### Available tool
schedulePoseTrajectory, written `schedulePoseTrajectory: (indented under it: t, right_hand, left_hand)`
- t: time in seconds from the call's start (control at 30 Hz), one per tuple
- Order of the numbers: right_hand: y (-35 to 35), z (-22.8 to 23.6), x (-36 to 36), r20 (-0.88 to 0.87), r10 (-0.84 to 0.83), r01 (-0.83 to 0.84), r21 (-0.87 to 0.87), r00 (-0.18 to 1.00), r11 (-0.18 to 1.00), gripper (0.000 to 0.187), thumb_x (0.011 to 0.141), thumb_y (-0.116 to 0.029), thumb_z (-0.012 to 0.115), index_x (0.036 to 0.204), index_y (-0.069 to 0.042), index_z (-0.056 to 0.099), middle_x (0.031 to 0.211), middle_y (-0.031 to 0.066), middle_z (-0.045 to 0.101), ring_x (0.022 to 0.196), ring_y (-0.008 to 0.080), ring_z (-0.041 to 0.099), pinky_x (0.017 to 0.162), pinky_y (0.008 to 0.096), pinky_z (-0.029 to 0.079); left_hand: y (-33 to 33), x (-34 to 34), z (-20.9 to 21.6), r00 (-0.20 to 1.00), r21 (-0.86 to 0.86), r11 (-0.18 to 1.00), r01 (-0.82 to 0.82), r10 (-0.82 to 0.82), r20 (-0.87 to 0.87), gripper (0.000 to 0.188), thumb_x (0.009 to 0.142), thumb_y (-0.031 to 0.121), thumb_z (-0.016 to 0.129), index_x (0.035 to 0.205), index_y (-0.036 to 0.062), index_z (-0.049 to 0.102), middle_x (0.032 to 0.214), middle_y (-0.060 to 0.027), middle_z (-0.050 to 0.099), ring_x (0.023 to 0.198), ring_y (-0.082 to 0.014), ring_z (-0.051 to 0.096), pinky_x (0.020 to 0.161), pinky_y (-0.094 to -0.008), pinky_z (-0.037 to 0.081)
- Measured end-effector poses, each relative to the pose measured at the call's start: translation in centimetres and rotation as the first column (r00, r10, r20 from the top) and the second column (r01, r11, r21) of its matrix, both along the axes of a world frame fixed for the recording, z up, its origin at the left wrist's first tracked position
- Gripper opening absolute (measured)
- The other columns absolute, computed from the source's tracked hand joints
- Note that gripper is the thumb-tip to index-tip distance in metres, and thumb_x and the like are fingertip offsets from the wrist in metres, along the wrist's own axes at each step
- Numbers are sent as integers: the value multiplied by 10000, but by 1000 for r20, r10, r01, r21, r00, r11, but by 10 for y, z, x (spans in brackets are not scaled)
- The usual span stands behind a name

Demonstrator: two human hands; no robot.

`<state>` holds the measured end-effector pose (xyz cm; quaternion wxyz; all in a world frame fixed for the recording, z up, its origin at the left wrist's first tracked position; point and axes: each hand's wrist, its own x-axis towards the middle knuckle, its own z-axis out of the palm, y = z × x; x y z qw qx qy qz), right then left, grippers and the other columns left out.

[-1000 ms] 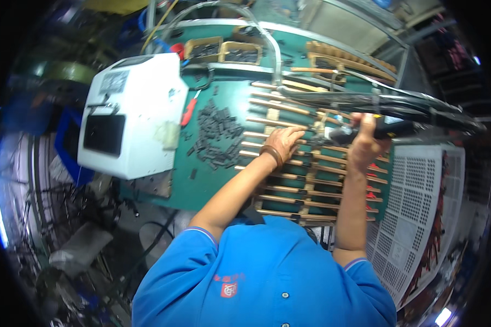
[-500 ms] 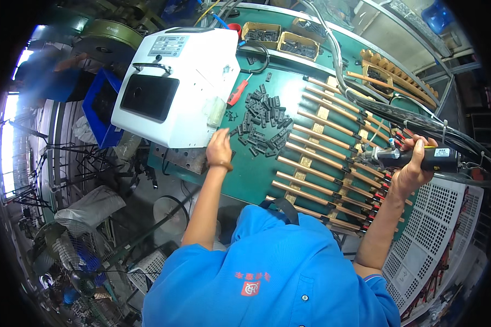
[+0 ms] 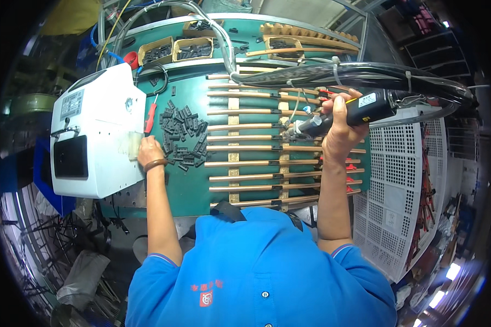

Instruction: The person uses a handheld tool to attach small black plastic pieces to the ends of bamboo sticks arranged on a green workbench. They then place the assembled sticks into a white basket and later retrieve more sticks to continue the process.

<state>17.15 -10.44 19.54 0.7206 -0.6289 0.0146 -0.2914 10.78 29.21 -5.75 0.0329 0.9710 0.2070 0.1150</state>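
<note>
My left hand [image 3: 150, 152], with a brown bangle at the wrist, is at the right edge of a white machine [image 3: 101, 125]. Its fingers are drawn together just below the handle of a red screwdriver [image 3: 150, 118]; what they hold, if anything, is hidden. Right of it lies a heap of small black slotted parts [image 3: 181, 129]. My right hand [image 3: 341, 133] is wrapped round a black power screwdriver [image 3: 372, 108], held level with its metal nose pointing left. The nose is over a row of copper-coloured rods [image 3: 256, 148], each with black fittings, resting across two strips.
A thick bundle of clear and black hoses [image 3: 316, 73] arches over the rods to the tool. Boxes of black parts [image 3: 193, 48] and a notched wooden rack [image 3: 311, 34] stand at the back. White perforated crates [image 3: 390, 191] are at the right, a blue bin [image 3: 46, 185] far left.
The view has turned, shifting the bench leftward in it. My left hand has moved forward along the machine's edge and its fingers have drawn together. The right hand still grips the power screwdriver above the rods.
</note>
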Motion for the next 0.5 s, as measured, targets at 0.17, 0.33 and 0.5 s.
schedulePoseTrajectory:
  t: [0.17,0.33,0.5]
  right_hand:
    - [4,4,-3,4,30,-30,9,1000,1000,299,820,8,611,1103,-7,516,837,98,620,669,137,616,605,265,515]
    - [7,5,-6,-6,55,-55,47,998,997,304,810,10,613,1098,-10,516,840,91,613,659,128,598,606,265,513]
    - [5,10,-9,-32,68,-67,31,997,997,332,824,13,605,1125,7,466,809,65,599,659,126,599,634,268,510]
  left_hand:
    - [-51,-13,58,908,-878,381,289,180,377,145,825,65,652,970,66,652,804,33,616,671,-27,510,581,-195,438]
    - [-172,-21,102,952,-881,-457,-124,-305,24,346,871,88,541,1209,28,584,841,13,558,714,-66,513,661,-231,471]
    - [-235,-5,80,921,-603,-737,-307,-390,8,186,923,88,531,1088,8,558,879,-44,590,771,-125,588,725,-281,534]
